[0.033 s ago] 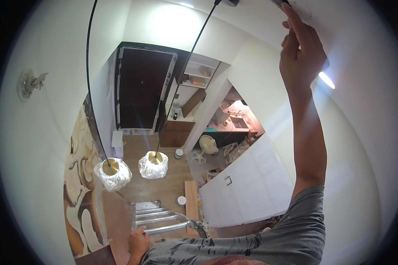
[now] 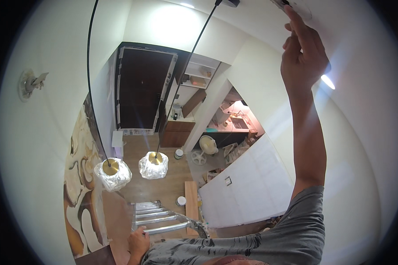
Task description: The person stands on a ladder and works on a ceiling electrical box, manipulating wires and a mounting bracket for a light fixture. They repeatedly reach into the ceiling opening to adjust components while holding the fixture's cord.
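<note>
Two hands were apart: right hand [image 2: 303, 53] reached, fingers extended, to the ceiling fitting [image 2: 296, 5] at 12 o'clock, left hand [image 2: 138, 244] gripped the ladder [image 2: 159, 218].

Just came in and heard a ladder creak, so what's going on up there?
A person is up on a metal ladder, seen from above. Their right hand is raised to the ceiling, fingers touching a round white fitting there. Their left hand grips the ladder's top for balance. Two pendant lamps wrapped in clear plastic hang on black cords beside them, over a wooden floor. A dark door lies far below.
</note>
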The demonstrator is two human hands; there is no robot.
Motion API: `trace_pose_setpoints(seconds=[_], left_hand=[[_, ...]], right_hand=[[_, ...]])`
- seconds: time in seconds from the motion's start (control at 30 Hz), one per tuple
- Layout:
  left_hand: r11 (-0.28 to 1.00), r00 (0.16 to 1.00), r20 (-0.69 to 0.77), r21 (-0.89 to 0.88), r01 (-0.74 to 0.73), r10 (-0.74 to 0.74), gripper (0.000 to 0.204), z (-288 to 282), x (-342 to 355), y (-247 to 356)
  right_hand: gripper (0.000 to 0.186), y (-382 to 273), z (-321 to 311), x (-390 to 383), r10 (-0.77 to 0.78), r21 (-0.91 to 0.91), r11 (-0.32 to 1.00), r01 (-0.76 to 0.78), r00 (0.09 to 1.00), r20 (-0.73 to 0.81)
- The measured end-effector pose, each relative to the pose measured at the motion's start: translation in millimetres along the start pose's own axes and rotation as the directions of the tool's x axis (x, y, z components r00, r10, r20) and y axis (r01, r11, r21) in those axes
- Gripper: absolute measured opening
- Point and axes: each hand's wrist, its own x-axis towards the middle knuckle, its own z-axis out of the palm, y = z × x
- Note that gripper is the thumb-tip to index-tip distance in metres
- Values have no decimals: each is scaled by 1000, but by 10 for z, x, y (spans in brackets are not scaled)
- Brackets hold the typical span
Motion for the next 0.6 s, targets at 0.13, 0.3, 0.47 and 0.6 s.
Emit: trace_pose_setpoints(seconds=[0.13, 0.3, 0.47, 0.6], left_hand=[[1000, 1000, -19, -2, -12, 12, 29, 16, 53, 7], [1000, 999, -39, -23, 0, -1, 28, 23, 92, 11], [1000, 999, -49, -25, -17, 15, 28, 35, 97, -15], [1000, 999, -40, -17, -5, 4, 28, 35, 102, -14]], right_hand=[[50, 75, -102, -9, 45, -96, 995, -38, 997, 65], [51, 175, -77, 32, -82, -133, 987, 86, 996, 36], [50, 146, -84, 42, -90, -164, 981, 102, 993, 83], [49, 195, -64, 19, -119, -194, 972, 132, 990, 78]])
